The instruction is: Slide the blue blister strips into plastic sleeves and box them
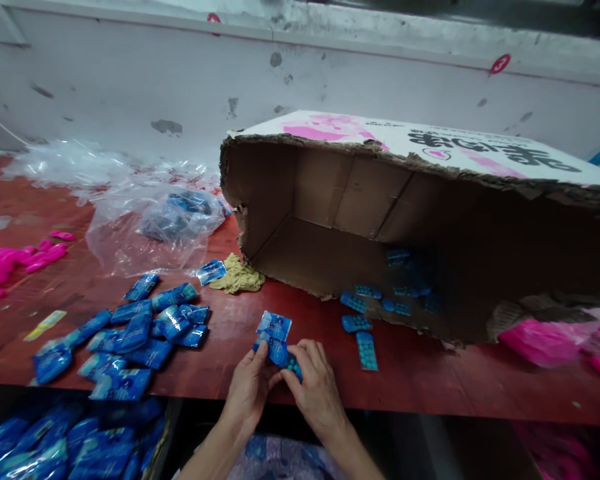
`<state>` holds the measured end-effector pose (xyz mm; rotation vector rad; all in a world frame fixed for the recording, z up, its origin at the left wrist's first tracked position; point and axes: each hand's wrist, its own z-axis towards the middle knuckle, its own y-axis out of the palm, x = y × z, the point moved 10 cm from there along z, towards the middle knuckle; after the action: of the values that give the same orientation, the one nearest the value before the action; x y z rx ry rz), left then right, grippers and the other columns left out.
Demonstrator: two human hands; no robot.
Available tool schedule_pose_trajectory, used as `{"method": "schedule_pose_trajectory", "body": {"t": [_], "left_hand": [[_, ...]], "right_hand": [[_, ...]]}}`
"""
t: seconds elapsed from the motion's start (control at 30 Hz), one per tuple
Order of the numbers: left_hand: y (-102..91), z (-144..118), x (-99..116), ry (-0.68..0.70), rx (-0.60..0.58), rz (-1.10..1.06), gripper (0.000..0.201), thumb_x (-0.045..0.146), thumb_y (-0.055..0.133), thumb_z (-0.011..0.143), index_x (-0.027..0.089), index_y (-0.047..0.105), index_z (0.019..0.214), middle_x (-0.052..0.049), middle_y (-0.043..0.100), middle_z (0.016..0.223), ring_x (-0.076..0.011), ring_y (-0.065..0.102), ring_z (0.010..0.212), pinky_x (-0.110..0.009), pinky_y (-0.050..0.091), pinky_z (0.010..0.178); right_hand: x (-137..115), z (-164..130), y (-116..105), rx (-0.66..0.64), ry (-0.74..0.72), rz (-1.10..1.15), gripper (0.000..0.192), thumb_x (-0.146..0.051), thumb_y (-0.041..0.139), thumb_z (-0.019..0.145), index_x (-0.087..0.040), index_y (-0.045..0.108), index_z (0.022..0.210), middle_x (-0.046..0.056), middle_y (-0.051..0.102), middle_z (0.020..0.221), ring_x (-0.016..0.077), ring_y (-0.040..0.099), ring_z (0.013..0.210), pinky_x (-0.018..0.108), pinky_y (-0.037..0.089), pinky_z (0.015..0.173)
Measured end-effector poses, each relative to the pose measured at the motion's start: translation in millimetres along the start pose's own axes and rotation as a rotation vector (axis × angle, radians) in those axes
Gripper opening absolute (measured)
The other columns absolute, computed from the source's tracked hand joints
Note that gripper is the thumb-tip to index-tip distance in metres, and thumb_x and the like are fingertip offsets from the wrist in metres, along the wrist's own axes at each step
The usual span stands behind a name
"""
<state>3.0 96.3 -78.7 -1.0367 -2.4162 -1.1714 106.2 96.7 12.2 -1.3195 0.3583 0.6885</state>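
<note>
Close to the table's front edge, my left hand [250, 387] pinches a small printed blue packet [274, 327] between thumb and fingers. My right hand [314, 383] is closed on a small blue blister pack [294, 366] with round bumps, held against the packet's lower end. Whether the pack is partly inside the packet I cannot tell. To the right, a similar loose blister pack [367, 351] lies flat on the red table. On the left is a pile of shiny blue packets [137, 328].
A torn cardboard box [325, 187] lies on its side, with blister packs inside. A clear plastic bag [125, 233], a yellow lump [237, 275] and pink pieces [25, 260] are on the table [300, 300]. Below at left, a container holds more blue packets [100, 447].
</note>
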Motion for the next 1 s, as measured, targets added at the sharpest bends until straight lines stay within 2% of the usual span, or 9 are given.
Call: {"method": "schedule_pose_trajectory", "body": {"t": [0.1,0.17,0.23,0.37,0.43,0.53,0.67,0.87,1.0], "left_hand": [[1.6,0,-1,0.007,0.003,0.005,0.02,0.02,0.069,0.067,0.013,0.057,0.081,-0.003,0.068,0.069,-0.0144,0.063,0.06,-0.024,0.051,0.057],[1.5,2,2,0.017,-0.003,0.023,0.021,0.018,0.07,0.067,0.013,0.058,0.083,-0.003,0.068,0.069,-0.0138,0.063,0.06,-0.023,0.05,0.056],[-0.2,3,5,-0.004,-0.014,0.025,0.018,0.016,0.069,0.067,0.013,0.058,0.081,-0.002,0.067,0.068,-0.0127,0.062,0.058,-0.021,0.049,0.054],[-2.9,3,8,-0.085,-0.055,0.043,0.011,0.019,0.065,0.071,0.012,0.059,0.078,-0.004,0.068,0.07,-0.014,0.062,0.06,-0.025,0.051,0.057],[-0.9,1,8,-0.101,-0.084,0.062,0.011,0.019,0.064,0.072,0.012,0.06,0.079,-0.006,0.068,0.073,-0.0157,0.063,0.065,-0.028,0.052,0.063],[7.9,-3,6,-0.1,-0.144,0.068,0.009,0.018,0.063,0.073,0.012,0.062,0.079,-0.006,0.069,0.076,-0.0156,0.064,0.068,-0.028,0.051,0.065],[23.2,-8,3,-0.11,-0.273,0.071,0.009,0.018,0.06,0.076,0.012,0.064,0.082,-0.006,0.07,0.082,-0.0142,0.064,0.073,-0.026,0.05,0.07],[38.4,-20,2,-0.195,-0.476,0.074,0.021,0.017,0.06,0.075,0.011,0.066,0.095,-0.01,0.069,0.091,-0.0175,0.064,0.085,-0.028,0.047,0.08],[43.6,-26,3,-0.205,-0.516,0.09,0.023,0.015,0.061,0.074,0.011,0.066,0.097,-0.011,0.069,0.092,-0.0188,0.064,0.086,-0.028,0.046,0.081]], "right_hand": [[-7,-4,7,0.054,-0.03,-0.044,0.033,-0.009,0.057,0.075,-0.019,0.055,0.106,0.009,0.055,0.099,0.0251,0.05,0.091,0.041,0.047,0.078],[-8,-5,7,0.082,-0.014,0.037,0.034,-0.009,0.055,0.076,-0.02,0.056,0.108,0.01,0.055,0.1,0.0249,0.05,0.093,0.041,0.047,0.079],[-5,-4,6,0.072,0.028,0.223,0.035,-0.01,0.055,0.077,-0.021,0.057,0.11,0.009,0.056,0.105,0.0232,0.051,0.098,0.038,0.045,0.085],[11,-4,17,-0.077,0.186,0.746,0.027,-0.013,0.054,0.078,-0.024,0.063,0.102,0.003,0.06,0.107,0.0176,0.054,0.101,0.03,0.041,0.091],[25,-6,26,-0.092,0.3,0.978,0.023,-0.017,0.058,0.076,-0.024,0.065,0.096,0.001,0.062,0.098,0.0158,0.057,0.094,0.026,0.044,0.084],[45,-11,40,-0.012,0.434,1.213,0.027,-0.024,0.065,0.072,-0.023,0.064,0.099,0.0,0.062,0.087,0.0126,0.057,0.077,0.022,0.046,0.069],[50,-9,44,0.047,0.445,1.284,0.029,-0.028,0.068,0.071,-0.024,0.062,0.1,-0.001,0.06,0.086,0.0109,0.055,0.078,0.02,0.044,0.071],[25,-3,37,-0.169,0.32,1.379,0.057,-0.042,0.069,0.07,-0.025,0.049,0.12,0.006,0.056,0.114,0.0186,0.052,0.102,0.031,0.041,0.088],[20,-6,39,-0.225,0.267,1.388,0.061,-0.051,0.065,0.07,-0.026,0.048,0.122,0.006,0.056,0.115,0.0204,0.055,0.1,0.034,0.043,0.086]]}}
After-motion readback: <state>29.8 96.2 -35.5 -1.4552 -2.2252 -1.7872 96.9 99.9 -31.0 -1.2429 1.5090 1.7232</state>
